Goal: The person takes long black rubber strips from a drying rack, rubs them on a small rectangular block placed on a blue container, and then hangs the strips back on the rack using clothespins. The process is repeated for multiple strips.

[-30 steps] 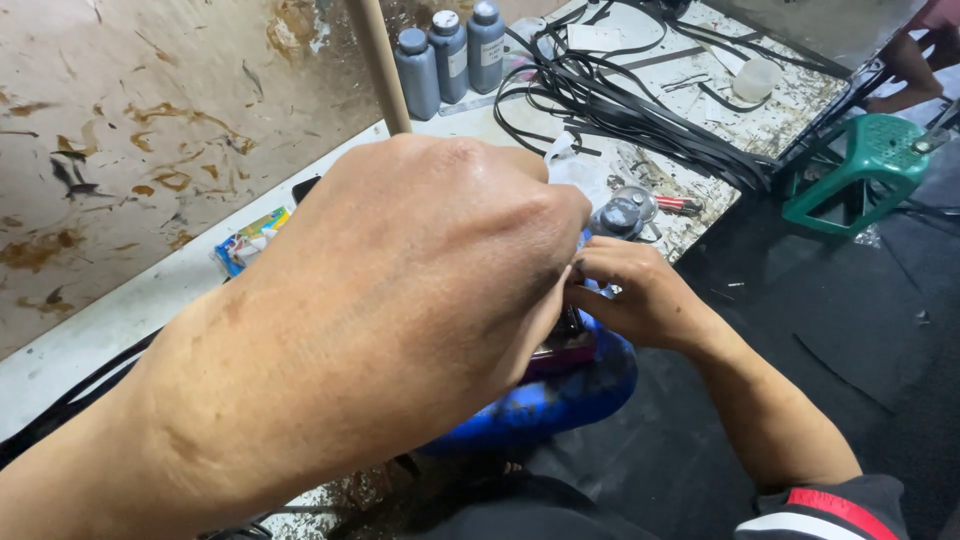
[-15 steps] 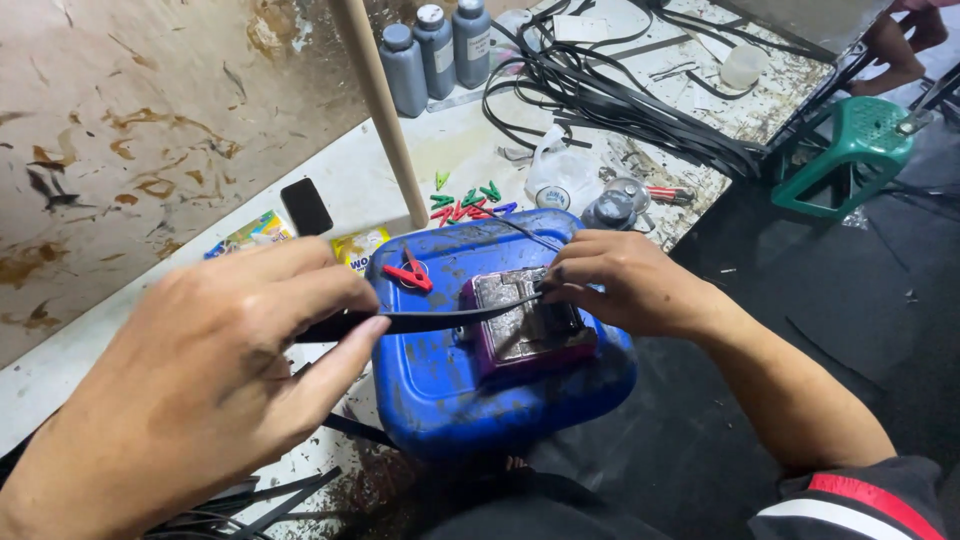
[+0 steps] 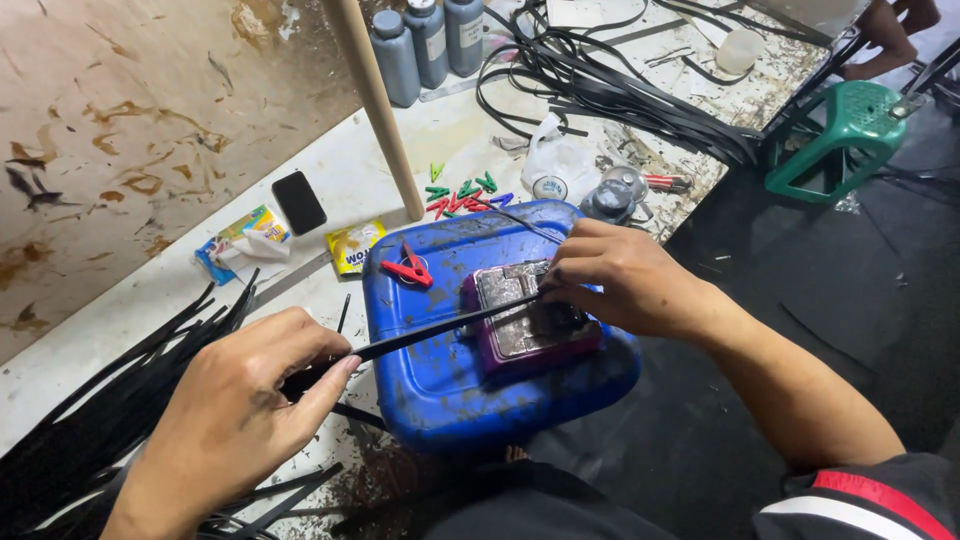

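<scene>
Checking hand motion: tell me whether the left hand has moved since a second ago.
Yes. The left hand has drawn back toward the person's own left, off the blue container it earlier covered, pulling the black strip out.

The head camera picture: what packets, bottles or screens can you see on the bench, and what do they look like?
Yellow sachet: flat, on the bench left of the blue tub.
Blue-green packet: crumpled, further left, near the wall.
Phone: black, dark screen, lying between them.
Three grey bottles: at the wall, behind the wooden stick.
Plastic bag: clear, beside the cables.
</scene>
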